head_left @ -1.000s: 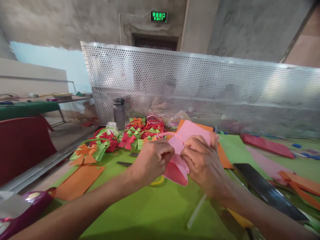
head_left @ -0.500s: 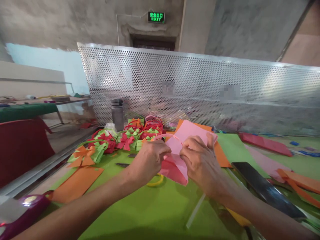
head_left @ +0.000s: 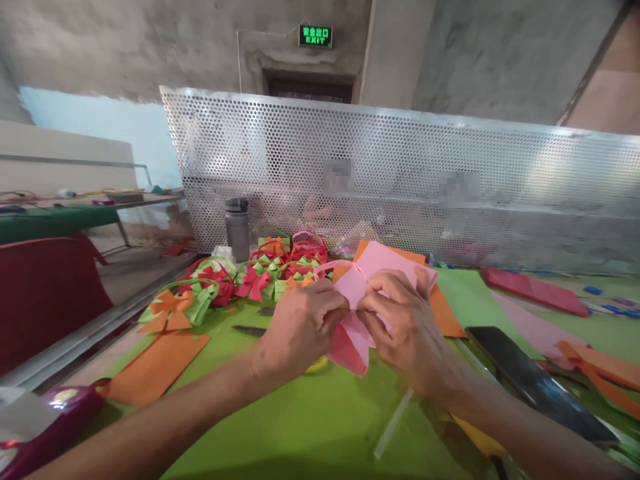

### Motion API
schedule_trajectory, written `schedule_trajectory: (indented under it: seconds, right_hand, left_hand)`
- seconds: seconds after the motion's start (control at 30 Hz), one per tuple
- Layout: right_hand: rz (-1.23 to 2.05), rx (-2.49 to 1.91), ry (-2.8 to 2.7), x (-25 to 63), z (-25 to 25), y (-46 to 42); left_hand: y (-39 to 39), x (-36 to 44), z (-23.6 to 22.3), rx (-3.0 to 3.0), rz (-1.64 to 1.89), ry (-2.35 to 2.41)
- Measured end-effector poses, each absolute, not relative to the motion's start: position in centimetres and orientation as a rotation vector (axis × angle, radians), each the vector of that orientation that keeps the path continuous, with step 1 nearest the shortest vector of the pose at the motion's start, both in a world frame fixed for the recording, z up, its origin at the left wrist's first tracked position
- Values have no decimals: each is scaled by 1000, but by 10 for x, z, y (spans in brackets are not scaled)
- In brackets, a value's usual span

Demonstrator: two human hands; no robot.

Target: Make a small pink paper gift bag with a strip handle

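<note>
Between my hands is a small pink paper bag (head_left: 350, 353) with a curved paper handle (head_left: 343, 265). My left hand (head_left: 307, 320) pinches its left side near the top. From the right, my right hand (head_left: 403, 317) pinches the upper edge, its fingertips almost meeting the left ones. Both hands hide part of the bag. Under and behind my left hand lie scissors (head_left: 250, 330), partly covered. A pink paper sheet (head_left: 377, 257) lies behind my right hand, over orange paper (head_left: 445, 317).
Finished-looking paper bags with bows (head_left: 255, 283) crowd the back left, beside a grey bottle (head_left: 237, 230). Orange card (head_left: 157, 367) and a purple device (head_left: 55, 417) lie left. To the right are a black phone (head_left: 540, 380), green paper (head_left: 467, 297) and a clear stick (head_left: 393, 427). A perforated metal panel (head_left: 400, 153) stands behind.
My hands have drawn closer together, the left one moving right. The pink bag's opening has narrowed, and its lower part has folded and tilted.
</note>
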State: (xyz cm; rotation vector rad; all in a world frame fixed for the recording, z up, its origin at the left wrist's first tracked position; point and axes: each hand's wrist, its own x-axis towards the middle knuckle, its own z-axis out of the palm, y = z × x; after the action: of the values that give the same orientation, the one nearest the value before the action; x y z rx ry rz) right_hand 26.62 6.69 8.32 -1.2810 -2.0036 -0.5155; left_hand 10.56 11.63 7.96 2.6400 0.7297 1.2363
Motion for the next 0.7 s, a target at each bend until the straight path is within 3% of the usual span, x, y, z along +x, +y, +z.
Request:
schedule_trajectory:
  seconds: [0.5,0.7]
  right_hand:
    - [-706,-1343,-1986,268,76,71]
    - [-641,-1301,-2021,264,74,67]
  left_hand:
    - [110,106,82,2736,1162,934]
    - [106,109,79,2782,1087,876]
